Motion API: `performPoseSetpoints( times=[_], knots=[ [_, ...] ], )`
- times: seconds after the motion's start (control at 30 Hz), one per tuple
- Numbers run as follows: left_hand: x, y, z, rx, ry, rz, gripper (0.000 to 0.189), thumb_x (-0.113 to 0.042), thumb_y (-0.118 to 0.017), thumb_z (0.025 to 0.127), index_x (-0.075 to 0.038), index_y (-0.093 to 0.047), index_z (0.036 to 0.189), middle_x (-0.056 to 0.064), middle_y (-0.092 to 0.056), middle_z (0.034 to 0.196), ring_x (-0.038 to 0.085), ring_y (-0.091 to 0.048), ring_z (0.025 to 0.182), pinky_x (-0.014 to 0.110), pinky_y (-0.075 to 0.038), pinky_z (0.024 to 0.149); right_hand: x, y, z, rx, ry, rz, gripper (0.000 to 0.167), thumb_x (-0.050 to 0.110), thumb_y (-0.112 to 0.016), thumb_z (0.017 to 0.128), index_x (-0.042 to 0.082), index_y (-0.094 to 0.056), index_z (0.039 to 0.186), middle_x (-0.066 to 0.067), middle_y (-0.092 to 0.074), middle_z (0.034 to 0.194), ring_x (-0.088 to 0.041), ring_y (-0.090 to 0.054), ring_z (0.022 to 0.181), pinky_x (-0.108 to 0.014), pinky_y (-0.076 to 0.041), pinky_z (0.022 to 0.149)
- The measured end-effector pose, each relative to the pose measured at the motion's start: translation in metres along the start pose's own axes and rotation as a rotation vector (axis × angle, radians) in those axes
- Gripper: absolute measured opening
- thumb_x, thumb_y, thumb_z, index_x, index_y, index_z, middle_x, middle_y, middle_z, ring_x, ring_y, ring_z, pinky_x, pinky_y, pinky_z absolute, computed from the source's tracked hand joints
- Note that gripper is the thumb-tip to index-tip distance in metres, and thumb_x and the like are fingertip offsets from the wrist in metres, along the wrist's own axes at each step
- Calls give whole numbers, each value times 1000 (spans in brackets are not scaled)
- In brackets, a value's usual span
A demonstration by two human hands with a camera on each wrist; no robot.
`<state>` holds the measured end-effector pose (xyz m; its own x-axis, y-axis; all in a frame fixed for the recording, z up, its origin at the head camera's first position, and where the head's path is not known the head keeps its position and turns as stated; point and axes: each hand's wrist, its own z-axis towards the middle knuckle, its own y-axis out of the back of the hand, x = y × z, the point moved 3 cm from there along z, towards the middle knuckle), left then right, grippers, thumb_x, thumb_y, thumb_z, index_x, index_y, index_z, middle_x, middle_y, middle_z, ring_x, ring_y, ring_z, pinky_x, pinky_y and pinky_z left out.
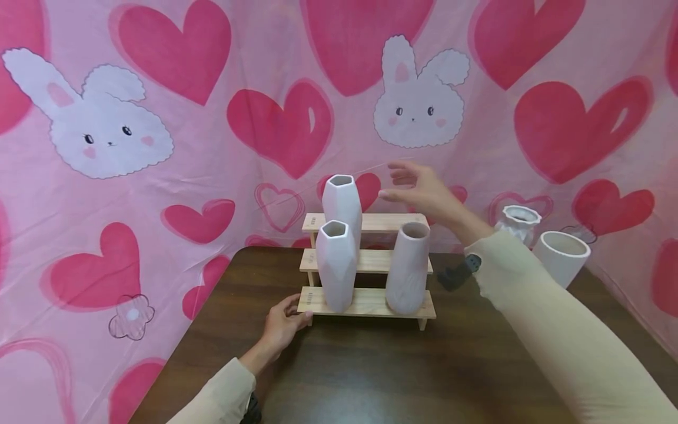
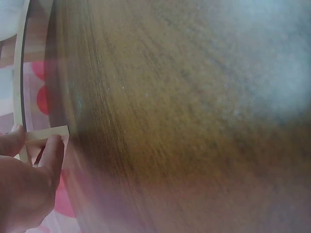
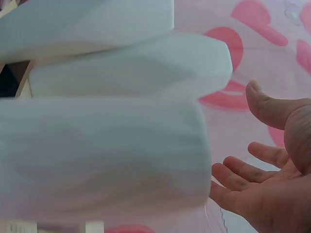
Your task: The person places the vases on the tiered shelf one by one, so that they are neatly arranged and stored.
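A three-tier wooden stand (image 1: pixel 371 261) carries three white vases. On its lowest tier, a faceted vase (image 1: pixel 336 268) stands at the left and a rounded, textured vase (image 1: pixel 408 271) at the right. Behind the front faceted one rises another faceted vase (image 1: pixel 341 197); its base is hidden, so I cannot tell its tier. My left hand (image 1: pixel 283 325) grips the lowest tier's left end, thumb and fingers around the shelf end and leg (image 2: pixel 51 132). My right hand (image 1: pixel 415 187) is in the air above the stand's right side, fingers spread and holding nothing; the right wrist view shows it beside the vase tops.
Two more white vases stand at the right: one with a ruffled rim (image 1: pixel 520 222), and a wide-mouthed one (image 1: pixel 562 256) partly hidden by my right sleeve (image 1: pixel 551 318). Everything sits on a dark wooden table (image 1: pixel 371 371). A pink heart-patterned cloth (image 1: pixel 254 47) hangs behind.
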<state>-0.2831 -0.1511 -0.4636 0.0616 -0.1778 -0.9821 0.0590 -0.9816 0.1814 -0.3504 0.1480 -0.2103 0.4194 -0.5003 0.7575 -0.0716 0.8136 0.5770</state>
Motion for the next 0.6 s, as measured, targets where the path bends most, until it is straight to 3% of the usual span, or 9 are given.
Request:
performPoseSetpoints(
  times=[0.23,0.33,0.6],
  knots=[
    [-2,1,0,-4,3,-8,53,-1,-68,87,3,-48,136,21,-67,107,28,-69,91,37,-59,79,-16,18,-17,-54,-21,-39,73,36,-75,84,20,-41,146,-11,-47,144,-33,-45,129,-56,-45,100],
    [-2,-1,0,3,-3,-8,53,-2,-68,87,4,-48,136,21,-67,107,27,-69,91,37,-59,79,-26,31,-32,-65,-64,-58,75,43,-73,84,22,-39,147,-10,-45,145,-34,-44,130,-59,-45,99],
    [-2,0,2,2,6,-18,55,-2,-69,88,5,-46,137,22,-65,110,24,-69,90,37,-60,79,-58,62,-70,-115,-122,-76,72,42,-70,87,21,-37,148,-13,-44,144,-39,-42,129,-63,-42,99]
  ],
)
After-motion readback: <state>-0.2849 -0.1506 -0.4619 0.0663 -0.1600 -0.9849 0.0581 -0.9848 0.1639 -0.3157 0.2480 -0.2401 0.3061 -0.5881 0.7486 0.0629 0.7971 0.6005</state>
